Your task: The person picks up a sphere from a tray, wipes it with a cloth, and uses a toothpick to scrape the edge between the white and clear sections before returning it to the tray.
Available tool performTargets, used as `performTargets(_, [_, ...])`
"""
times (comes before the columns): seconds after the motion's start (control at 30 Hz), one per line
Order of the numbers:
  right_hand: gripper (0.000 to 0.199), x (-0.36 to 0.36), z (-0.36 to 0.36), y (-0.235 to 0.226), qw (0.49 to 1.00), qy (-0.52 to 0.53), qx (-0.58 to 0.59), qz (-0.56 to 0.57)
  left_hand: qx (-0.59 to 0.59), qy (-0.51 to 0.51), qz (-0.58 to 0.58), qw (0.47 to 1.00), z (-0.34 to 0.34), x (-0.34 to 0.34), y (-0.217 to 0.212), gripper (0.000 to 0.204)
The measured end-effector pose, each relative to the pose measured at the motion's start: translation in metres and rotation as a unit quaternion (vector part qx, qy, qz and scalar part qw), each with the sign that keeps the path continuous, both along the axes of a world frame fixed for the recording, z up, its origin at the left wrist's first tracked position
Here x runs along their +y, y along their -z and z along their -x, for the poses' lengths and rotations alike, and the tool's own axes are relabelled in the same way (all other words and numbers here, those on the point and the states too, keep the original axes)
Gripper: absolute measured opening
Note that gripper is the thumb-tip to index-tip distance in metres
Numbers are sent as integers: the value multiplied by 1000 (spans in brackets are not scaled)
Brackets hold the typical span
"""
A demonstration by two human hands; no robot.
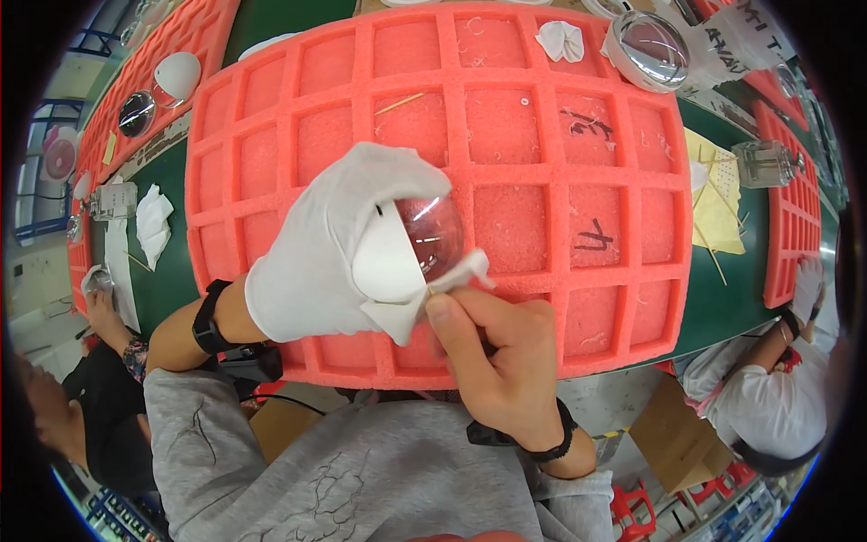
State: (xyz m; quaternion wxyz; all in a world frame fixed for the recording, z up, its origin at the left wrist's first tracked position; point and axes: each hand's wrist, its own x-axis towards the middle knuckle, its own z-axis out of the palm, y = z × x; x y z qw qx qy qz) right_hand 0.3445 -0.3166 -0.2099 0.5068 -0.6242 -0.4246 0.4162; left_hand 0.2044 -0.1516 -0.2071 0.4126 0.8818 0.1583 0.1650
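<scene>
My left hand (339, 239), in a white glove, is closed around a round piece above the red foam tray (508, 228). That piece joins a clear dome (435, 237) to a white half (388, 257), with a straight seam between them. My bare right hand (501, 361) pinches a white cloth (470, 269) between thumb and forefinger at the seam's lower end. A thin tan tip shows beside the thumb; I cannot tell whether it is a stick inside the cloth.
A thin wooden stick (399, 103) and a crumpled white cloth (561, 42) lie in the tray's pockets. A clear round lens-like piece (647, 51) rests at its far right corner. To the right are a yellow cloth (716, 194) with sticks and a glass jar (764, 164). Co-workers sit either side.
</scene>
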Motion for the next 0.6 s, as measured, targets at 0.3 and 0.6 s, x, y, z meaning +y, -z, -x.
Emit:
performTargets(0.3, [29, 1, -13, 2, 998, 9, 60, 0, -18, -4, -203, 979, -15, -15, -2, 60])
performTargets(0.6, [29, -12, -12, 3, 997, -5, 40, 59, -17, -22, -121, 992, -20, -13, 8, 69])
